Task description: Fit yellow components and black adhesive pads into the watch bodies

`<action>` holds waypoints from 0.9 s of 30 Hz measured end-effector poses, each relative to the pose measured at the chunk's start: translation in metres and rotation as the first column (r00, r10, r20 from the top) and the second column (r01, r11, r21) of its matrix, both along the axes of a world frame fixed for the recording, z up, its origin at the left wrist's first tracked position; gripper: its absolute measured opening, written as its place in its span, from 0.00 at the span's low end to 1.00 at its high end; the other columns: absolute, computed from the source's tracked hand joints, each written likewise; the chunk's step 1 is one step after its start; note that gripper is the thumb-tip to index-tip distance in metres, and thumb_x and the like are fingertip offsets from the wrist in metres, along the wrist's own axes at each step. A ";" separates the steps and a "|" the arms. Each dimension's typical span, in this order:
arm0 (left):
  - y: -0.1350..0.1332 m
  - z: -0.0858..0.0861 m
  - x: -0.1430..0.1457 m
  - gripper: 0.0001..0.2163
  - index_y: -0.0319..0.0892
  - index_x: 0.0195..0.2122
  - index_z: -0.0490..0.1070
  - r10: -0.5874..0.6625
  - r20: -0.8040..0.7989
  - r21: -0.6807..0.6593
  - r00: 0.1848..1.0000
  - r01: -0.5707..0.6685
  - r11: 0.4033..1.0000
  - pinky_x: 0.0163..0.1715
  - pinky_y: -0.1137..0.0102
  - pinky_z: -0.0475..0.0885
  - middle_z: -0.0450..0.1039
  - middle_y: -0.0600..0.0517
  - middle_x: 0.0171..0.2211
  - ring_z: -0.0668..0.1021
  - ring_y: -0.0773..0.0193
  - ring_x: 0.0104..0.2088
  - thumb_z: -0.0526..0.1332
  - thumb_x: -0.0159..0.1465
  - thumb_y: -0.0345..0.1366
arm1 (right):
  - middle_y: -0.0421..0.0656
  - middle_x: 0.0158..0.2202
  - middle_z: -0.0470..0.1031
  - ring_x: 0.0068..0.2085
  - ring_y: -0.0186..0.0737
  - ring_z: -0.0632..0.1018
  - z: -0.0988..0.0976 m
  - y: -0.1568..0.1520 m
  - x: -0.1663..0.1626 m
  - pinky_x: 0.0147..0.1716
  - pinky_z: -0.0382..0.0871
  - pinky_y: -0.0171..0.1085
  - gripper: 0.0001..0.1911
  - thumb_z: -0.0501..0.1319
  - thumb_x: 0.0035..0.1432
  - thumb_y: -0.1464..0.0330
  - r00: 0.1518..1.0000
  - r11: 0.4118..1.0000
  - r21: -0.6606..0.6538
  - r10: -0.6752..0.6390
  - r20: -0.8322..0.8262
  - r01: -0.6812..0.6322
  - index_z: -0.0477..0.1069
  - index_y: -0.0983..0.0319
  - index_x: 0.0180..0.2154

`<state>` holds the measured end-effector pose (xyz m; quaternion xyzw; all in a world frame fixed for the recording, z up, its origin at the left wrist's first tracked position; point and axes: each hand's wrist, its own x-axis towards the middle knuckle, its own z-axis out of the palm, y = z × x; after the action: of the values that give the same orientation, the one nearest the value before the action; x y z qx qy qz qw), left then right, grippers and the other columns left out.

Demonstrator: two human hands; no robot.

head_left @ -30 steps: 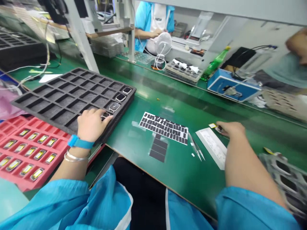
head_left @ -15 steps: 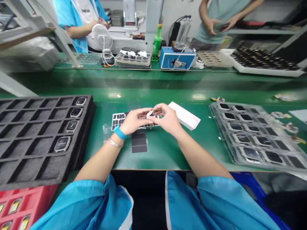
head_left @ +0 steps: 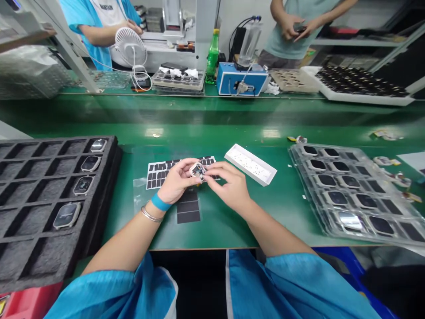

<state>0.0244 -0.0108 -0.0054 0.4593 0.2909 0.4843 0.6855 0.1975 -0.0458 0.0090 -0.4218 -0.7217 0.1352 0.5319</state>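
My left hand (head_left: 177,180) grips a small watch case (head_left: 198,170) by its left side, tilted so that its open inside with electronic parts faces me. At the case's right edge, my right hand (head_left: 229,182) has thumb and fingers pinched together; any tiny part between the fingertips is too small to make out. Below the hands lies a white sheet of black stickers (head_left: 156,176), partly covered by my left hand. Nearer to me is a strip of black rectangles (head_left: 188,212). A shallow white box (head_left: 267,180) with tiny bits inside stands beyond my right hand.
A dark foam tray (head_left: 83,217) with several watches is at left, above a red tray (head_left: 36,301). To the right sits a clear plastic tray (head_left: 318,212) of watches. Across the bench are a fan (head_left: 131,46), a green bottle (head_left: 213,57), a blue device (head_left: 242,79) and two co-workers.
The watch case has tilted toward me, showing its inside, and both hands have come slightly nearer. My right fingers have shifted along its right edge. The whole view has shifted slightly.
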 end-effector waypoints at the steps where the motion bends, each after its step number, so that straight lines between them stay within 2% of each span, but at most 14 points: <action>1: 0.000 -0.001 0.000 0.26 0.43 0.42 0.74 0.032 -0.020 0.059 0.999 -0.031 0.998 0.37 0.73 0.77 0.78 0.52 0.37 0.79 0.66 0.37 0.78 0.41 0.31 | 0.45 0.37 0.80 0.39 0.40 0.80 -0.001 -0.002 -0.002 0.42 0.77 0.40 0.04 0.64 0.59 0.71 0.999 0.999 0.046 -0.009 0.047 0.007 0.78 0.59 0.33; 6: -0.001 -0.002 -0.001 0.28 0.42 0.38 0.72 0.143 -0.091 0.311 0.986 -0.108 0.944 0.36 0.74 0.76 0.77 0.53 0.36 0.79 0.66 0.36 0.80 0.37 0.35 | 0.47 0.40 0.80 0.41 0.40 0.81 -0.006 -0.005 -0.006 0.44 0.78 0.39 0.06 0.62 0.61 0.73 0.995 0.990 0.141 0.010 0.096 -0.023 0.78 0.61 0.37; 11: -0.004 0.001 -0.002 0.28 0.43 0.39 0.72 0.220 -0.098 0.442 0.971 -0.156 0.884 0.35 0.72 0.77 0.76 0.52 0.37 0.79 0.65 0.37 0.80 0.37 0.39 | 0.46 0.42 0.81 0.42 0.39 0.82 -0.009 -0.006 -0.008 0.44 0.79 0.38 0.07 0.62 0.62 0.74 0.997 0.981 0.195 -0.011 0.070 -0.003 0.79 0.59 0.38; 22: -0.003 -0.003 0.002 0.27 0.44 0.38 0.74 0.328 -0.057 0.578 0.943 -0.236 0.781 0.34 0.72 0.76 0.74 0.53 0.35 0.78 0.66 0.35 0.79 0.38 0.42 | 0.46 0.43 0.82 0.42 0.40 0.82 -0.013 -0.007 -0.014 0.46 0.79 0.39 0.08 0.63 0.61 0.74 0.998 0.994 0.104 0.026 -0.057 -0.020 0.81 0.59 0.37; 25: -0.005 -0.001 0.001 0.27 0.44 0.38 0.74 0.343 -0.071 0.583 0.936 -0.240 0.776 0.34 0.72 0.76 0.73 0.54 0.34 0.77 0.67 0.34 0.79 0.37 0.43 | 0.45 0.44 0.81 0.43 0.40 0.82 -0.014 -0.006 -0.013 0.47 0.79 0.40 0.07 0.63 0.61 0.72 0.998 0.995 0.092 0.042 -0.038 -0.038 0.81 0.59 0.38; 27: -0.006 0.001 0.001 0.27 0.45 0.38 0.74 0.344 -0.095 0.561 0.934 -0.235 0.794 0.35 0.72 0.76 0.73 0.54 0.34 0.76 0.66 0.35 0.79 0.37 0.43 | 0.46 0.44 0.81 0.44 0.41 0.82 -0.014 -0.006 -0.012 0.47 0.79 0.40 0.08 0.62 0.62 0.72 0.998 0.994 0.098 0.057 -0.022 -0.055 0.80 0.59 0.38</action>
<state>0.0253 -0.0168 -0.0048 0.6280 0.2740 0.5993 0.4139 0.1855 -0.0521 -0.0049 -0.3732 -0.7324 0.1198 0.5567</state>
